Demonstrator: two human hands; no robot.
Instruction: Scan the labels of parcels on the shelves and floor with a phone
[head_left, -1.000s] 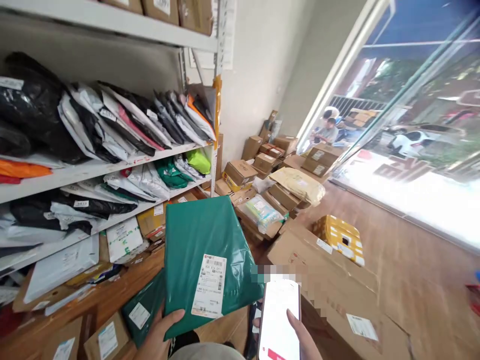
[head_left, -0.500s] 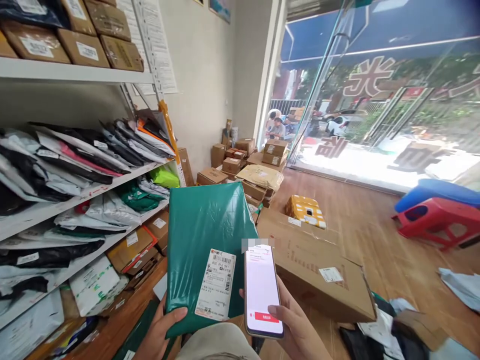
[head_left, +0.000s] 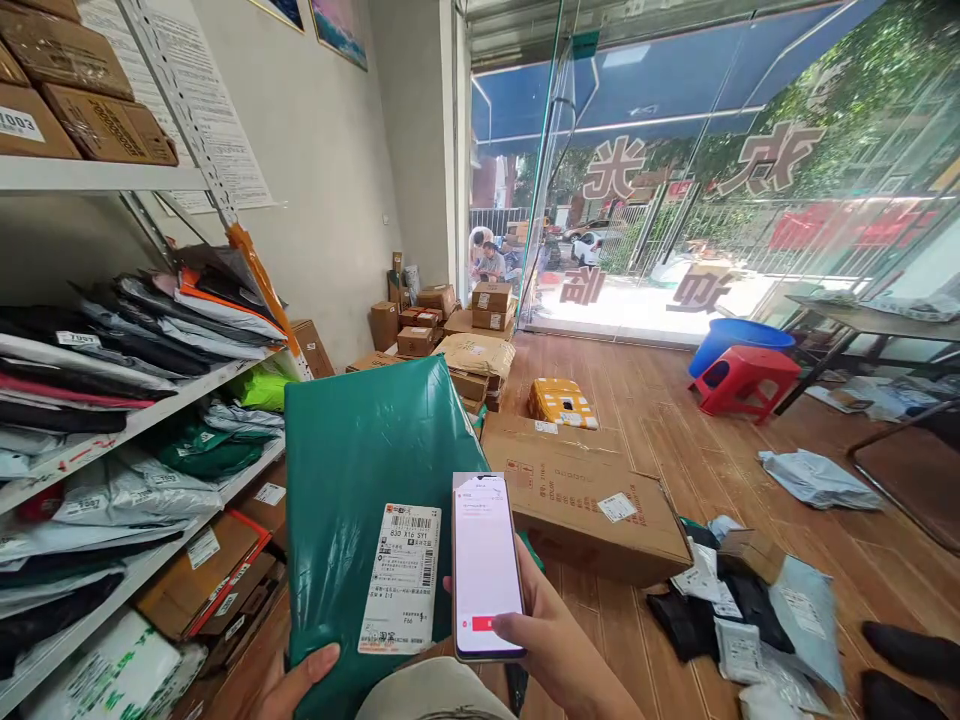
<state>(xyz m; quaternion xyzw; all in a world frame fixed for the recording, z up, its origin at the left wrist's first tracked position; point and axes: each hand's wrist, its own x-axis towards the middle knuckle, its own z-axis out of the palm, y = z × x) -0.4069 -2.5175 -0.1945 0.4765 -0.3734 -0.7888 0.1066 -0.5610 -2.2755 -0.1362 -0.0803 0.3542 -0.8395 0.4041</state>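
Observation:
My left hand (head_left: 296, 680) grips the bottom edge of a green plastic parcel bag (head_left: 360, 470), held upright in front of me, with its thumb on the front. A white shipping label (head_left: 401, 578) with a barcode faces me on the bag's lower right. Just to the right, my right hand (head_left: 551, 645) holds a smartphone (head_left: 485, 565) upright beside the label. The phone's screen is lit white and my thumb rests near a red button at the bottom.
Shelves (head_left: 127, 425) packed with mail bags and boxes run along the left. A large flat carton (head_left: 585, 495) lies on the wood floor ahead, stacked boxes (head_left: 450, 330) behind it, loose parcels (head_left: 742, 610) to the right. A red stool (head_left: 742, 378) stands near the glass front. People sit outside the doorway.
My view has swung right and up, showing more floor and glass front. The phone has risen and come in beside the label. The green bag stays in my left hand.

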